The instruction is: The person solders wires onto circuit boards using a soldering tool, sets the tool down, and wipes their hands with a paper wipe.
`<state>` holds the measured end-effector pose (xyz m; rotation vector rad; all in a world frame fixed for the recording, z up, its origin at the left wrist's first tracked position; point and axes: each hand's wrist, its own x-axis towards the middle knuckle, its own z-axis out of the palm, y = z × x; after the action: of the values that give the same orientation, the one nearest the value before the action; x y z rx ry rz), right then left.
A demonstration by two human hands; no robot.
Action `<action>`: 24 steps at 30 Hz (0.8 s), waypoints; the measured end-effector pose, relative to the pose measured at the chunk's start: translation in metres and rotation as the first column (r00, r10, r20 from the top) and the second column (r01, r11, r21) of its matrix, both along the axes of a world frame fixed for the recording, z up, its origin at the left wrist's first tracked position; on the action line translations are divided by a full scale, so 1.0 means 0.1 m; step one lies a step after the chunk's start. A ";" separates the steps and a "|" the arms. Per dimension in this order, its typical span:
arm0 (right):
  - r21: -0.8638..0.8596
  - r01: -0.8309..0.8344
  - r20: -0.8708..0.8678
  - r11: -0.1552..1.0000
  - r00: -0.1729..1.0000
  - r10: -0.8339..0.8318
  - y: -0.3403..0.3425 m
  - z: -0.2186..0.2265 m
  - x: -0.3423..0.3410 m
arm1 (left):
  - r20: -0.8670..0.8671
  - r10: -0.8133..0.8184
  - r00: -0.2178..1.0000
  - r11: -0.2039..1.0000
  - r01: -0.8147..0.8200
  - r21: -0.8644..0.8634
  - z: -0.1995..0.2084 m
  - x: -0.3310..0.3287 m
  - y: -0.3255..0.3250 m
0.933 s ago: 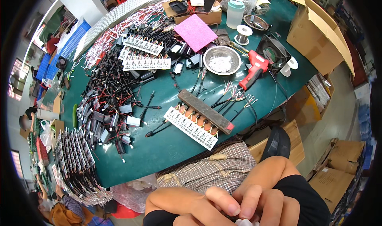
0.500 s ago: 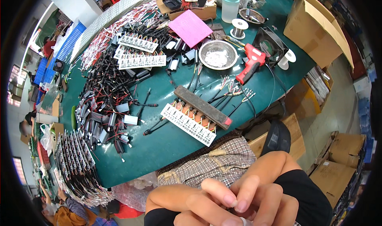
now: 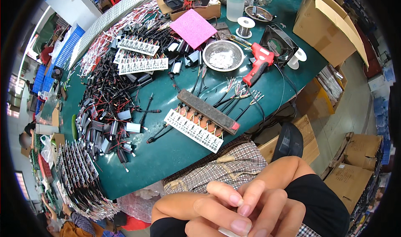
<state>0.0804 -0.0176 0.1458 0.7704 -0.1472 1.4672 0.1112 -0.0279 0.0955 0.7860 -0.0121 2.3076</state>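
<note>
Both of my hands are together above my lap at the lower edge, fingers curled and tips meeting. My left hand (image 3: pixel 215 210) and my right hand (image 3: pixel 273 205) are closed in towards each other. A bit of something whitish shows under the fingertips, too hidden to name. Beyond them on the green table lies a white circuit board strip (image 3: pixel 194 130), with coloured wires running from it under a dark bar (image 3: pixel 208 112) with a red end. Black cables with bared coloured wire ends (image 3: pixel 238 95) lie behind the bar.
A red soldering gun (image 3: pixel 260 64) lies by a metal bowl (image 3: pixel 223 55), with solder spools (image 3: pixel 245 27) and a small fan (image 3: pixel 279 45) nearby. Heaped black cables (image 3: pixel 110 91) cover the table's left side. Stacked board strips (image 3: pixel 79 170) stand at the left corner. A carton (image 3: pixel 326 28) sits far right.
The view has shifted slightly, so the table's things sit a little further left and higher. My hands stay together, with their fingers shifted a little.
</note>
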 end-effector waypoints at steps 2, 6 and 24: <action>-0.042 -0.004 0.022 0.999 1.000 0.005 -0.04 -0.02 0.01 | -0.018 0.039 0.999 0.999 -0.039 -0.008 0.00 -0.01 0.01; 0.017 -0.037 0.012 0.999 0.999 0.037 0.02 -0.05 0.03 | -0.057 0.120 0.991 0.992 -0.121 -0.021 -0.01 -0.02 0.02; 0.608 0.487 0.667 0.627 0.116 -0.736 0.58 -0.41 0.90 | -0.859 0.485 0.162 0.738 -0.602 0.303 0.07 -0.63 0.40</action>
<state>0.1708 0.0404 0.1045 -0.0728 -1.3820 0.8297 0.0480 0.0124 0.1022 2.2279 1.0902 2.0459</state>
